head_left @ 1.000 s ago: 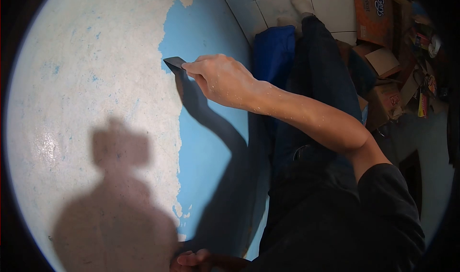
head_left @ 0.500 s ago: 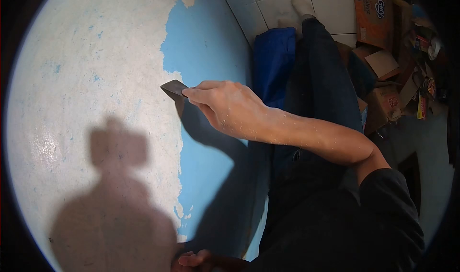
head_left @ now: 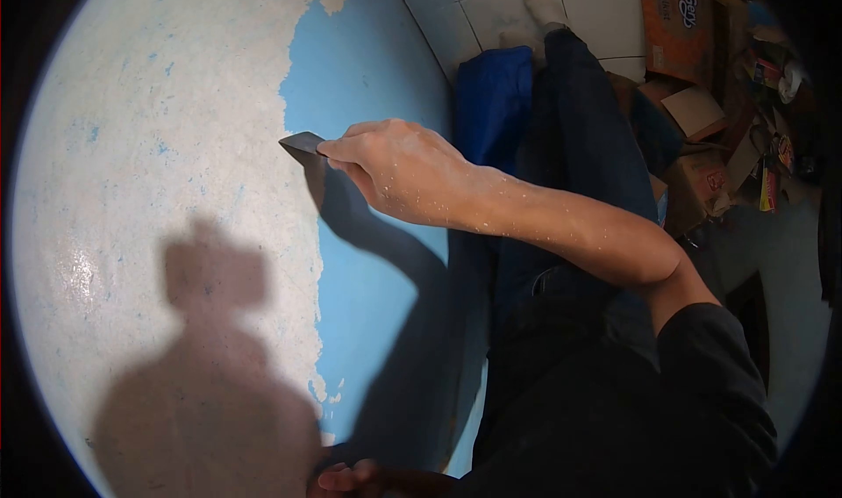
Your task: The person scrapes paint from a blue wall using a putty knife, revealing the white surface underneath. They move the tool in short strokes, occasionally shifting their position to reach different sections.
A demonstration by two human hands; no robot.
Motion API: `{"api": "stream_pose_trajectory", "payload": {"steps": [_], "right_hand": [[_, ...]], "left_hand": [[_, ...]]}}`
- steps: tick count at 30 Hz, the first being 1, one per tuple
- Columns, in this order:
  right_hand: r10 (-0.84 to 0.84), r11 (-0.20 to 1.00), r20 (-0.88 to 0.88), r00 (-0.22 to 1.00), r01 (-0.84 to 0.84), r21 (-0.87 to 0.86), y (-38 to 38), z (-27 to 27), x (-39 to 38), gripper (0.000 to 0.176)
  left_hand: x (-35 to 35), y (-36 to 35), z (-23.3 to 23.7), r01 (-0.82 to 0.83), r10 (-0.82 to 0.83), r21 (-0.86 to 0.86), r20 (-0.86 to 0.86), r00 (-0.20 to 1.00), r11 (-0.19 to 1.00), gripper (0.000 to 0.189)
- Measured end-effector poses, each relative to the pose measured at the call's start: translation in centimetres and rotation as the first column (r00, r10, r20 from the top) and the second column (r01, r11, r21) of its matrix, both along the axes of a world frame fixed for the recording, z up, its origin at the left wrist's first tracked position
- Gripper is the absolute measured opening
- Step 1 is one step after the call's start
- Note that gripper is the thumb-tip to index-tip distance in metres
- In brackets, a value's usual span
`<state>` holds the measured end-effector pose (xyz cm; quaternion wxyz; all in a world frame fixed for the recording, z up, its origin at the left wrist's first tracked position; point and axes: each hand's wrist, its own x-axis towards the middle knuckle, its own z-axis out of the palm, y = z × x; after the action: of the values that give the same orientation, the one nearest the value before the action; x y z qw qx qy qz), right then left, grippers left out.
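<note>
My right hand (head_left: 399,169) is closed around a metal scraper (head_left: 303,142), a flat putty knife whose blade edge touches the wall. The blade lies where the off-white layer (head_left: 184,103) meets the blue paint (head_left: 377,77), along a ragged border. White specks dot the back of that hand and forearm. My left hand (head_left: 351,479) is low at the bottom edge, in shadow by the wall, with its fingers curled. Whatever it may hold is hidden.
My legs (head_left: 588,121) stretch toward the top, beside a blue fabric-like item (head_left: 494,103) on the tiled floor (head_left: 509,11). Cardboard boxes (head_left: 671,28) and clutter are piled at the right. My shadow (head_left: 210,366) falls on the wall.
My right hand and the scraper have moved slightly up and left along the wall, blade still at the paint border. The view has shifted a little. The left hand stays low.
</note>
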<state>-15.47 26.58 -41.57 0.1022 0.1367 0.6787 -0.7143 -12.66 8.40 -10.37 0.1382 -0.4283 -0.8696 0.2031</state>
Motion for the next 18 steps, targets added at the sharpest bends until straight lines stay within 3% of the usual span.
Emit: {"api": "stream_pose_trajectory", "payload": {"steps": [1,4,7,13,16,18], "right_hand": [[-0.023,0.999,-0.021,1.0,0.023,0.024,-0.4,0.6,0.5,0.023],[-0.07,0.996,-0.032,0.997,0.071,0.046,-1.1,1.3,0.9,0.023],[-0.076,0.997,0.004,0.997,0.076,0.005,-1.6,0.9,0.5,0.024],[-0.099,0.995,-0.021,0.995,0.099,0.003,-1.5,1.8,0.8,0.024],[-0.106,0.991,-0.006,0.994,0.107,0.077,-1.0,-0.8,-1.0,0.025],[-0.056,0.998,0.019,0.998,0.055,0.044,-0.3,-0.2,-1.3,0.024]], "left_hand": [[0.0,0.1,-0.4,-0.022,0.025,0.037,-0.087,0.996,0.999,0.063],[-0.2,-0.1,-0.3,0.075,-0.077,-0.029,-0.091,0.993,0.997,0.061],[0.3,-0.6,-0.4,-0.018,0.017,-0.003,-0.244,0.97,1.0,0.059],[-0.1,-0.6,-0.3,0.081,-0.079,0.077,-0.024,0.997,0.994,0.06],[-0.2,-0.1,-0.8,0.02,-0.012,0.141,-0.056,0.998,0.99,0.06],[0.2,0.5,-1.0,-0.013,0.021,0.087,-0.099,0.995,0.996,0.061]]}}
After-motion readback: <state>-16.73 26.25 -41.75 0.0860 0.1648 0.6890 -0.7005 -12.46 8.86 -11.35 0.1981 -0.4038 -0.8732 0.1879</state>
